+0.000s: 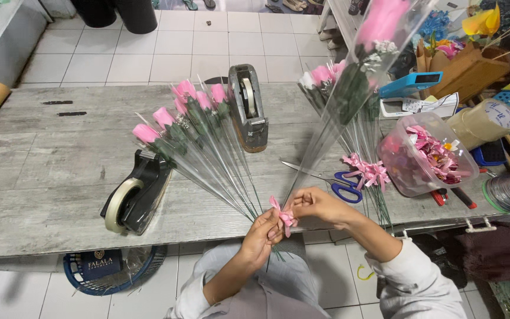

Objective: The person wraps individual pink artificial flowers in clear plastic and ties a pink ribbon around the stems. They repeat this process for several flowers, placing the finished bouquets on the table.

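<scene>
Both my hands meet at the near table edge around the stem of a single pink rose in a clear plastic sleeve (pixel 361 53), which slants up to the right. A small pink ribbon bow (pixel 283 215) sits on the stem. My left hand (pixel 261 236) grips the stem below the bow. My right hand (pixel 320 204) pinches the bow from the right. Several sleeved pink roses (pixel 190 118) lie fanned on the grey wooden table (pixel 48 153) just left of my hands.
Two tape dispensers stand on the table, a black one (pixel 137 195) at the front left and a grey one (pixel 248 106) behind. Blue-handled scissors (pixel 340 184), loose pink bows (pixel 367 171), a clear tub of ribbon pieces (pixel 426 156) and tape rolls crowd the right. A basket (pixel 110 269) sits underneath.
</scene>
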